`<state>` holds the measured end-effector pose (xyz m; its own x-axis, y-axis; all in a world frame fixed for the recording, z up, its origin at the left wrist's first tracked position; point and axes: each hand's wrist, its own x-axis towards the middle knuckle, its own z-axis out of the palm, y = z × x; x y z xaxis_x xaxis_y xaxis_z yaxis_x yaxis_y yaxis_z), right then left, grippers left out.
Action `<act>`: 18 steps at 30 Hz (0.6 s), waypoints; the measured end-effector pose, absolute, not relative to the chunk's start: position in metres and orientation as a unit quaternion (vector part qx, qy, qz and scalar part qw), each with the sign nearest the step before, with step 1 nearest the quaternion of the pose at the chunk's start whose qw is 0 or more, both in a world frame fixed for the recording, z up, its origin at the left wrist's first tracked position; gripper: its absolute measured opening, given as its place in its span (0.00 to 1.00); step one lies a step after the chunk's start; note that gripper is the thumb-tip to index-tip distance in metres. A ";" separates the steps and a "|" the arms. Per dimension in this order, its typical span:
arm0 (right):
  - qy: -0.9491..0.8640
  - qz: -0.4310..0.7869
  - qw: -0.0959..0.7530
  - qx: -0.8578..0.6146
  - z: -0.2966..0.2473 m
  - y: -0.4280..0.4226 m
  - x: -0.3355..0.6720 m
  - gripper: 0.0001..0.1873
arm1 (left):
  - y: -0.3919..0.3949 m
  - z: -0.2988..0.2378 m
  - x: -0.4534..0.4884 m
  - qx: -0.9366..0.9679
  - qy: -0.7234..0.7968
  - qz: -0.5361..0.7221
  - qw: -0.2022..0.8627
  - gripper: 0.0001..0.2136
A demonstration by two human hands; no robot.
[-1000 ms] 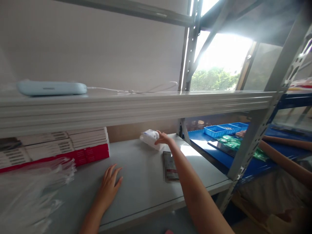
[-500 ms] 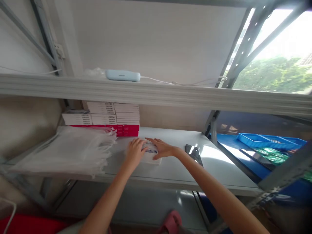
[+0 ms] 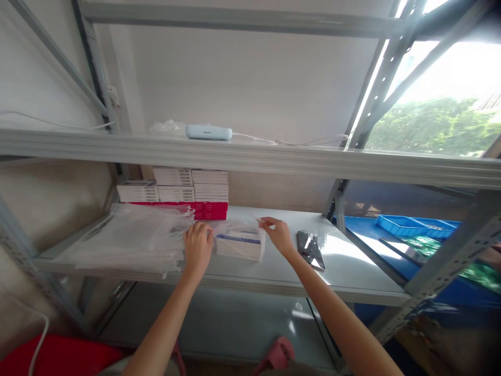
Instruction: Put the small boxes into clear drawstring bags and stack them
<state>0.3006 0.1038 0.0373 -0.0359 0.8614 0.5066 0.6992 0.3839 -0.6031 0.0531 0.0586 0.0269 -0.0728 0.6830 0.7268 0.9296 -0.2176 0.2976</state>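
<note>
On the grey shelf, the white box with a blue stripe lies inside a clear bag, between the hands. The right hand pinches the bag's upper right corner between thumb and finger. The left hand bends its fingers at the bag's left edge; whether it grips, I cannot tell. More bags lie left, a phone right.

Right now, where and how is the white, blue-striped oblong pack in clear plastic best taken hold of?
Probably by both short ends, coming from left and right: the pack lies on the grey shelf with its long side to the front, and its straight-edged body looks firmer than the loose clear plastic.
</note>
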 end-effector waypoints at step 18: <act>-0.860 -0.153 0.101 -0.475 0.037 0.063 0.275 0.20 | 0.052 0.031 0.048 -0.852 -0.454 -0.184 0.183 0.14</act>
<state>0.2750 0.0634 0.0372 -0.5276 0.7874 0.3188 0.8490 0.5009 0.1678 0.0484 0.0523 0.0313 0.5199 0.7069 0.4795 0.8415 -0.5202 -0.1456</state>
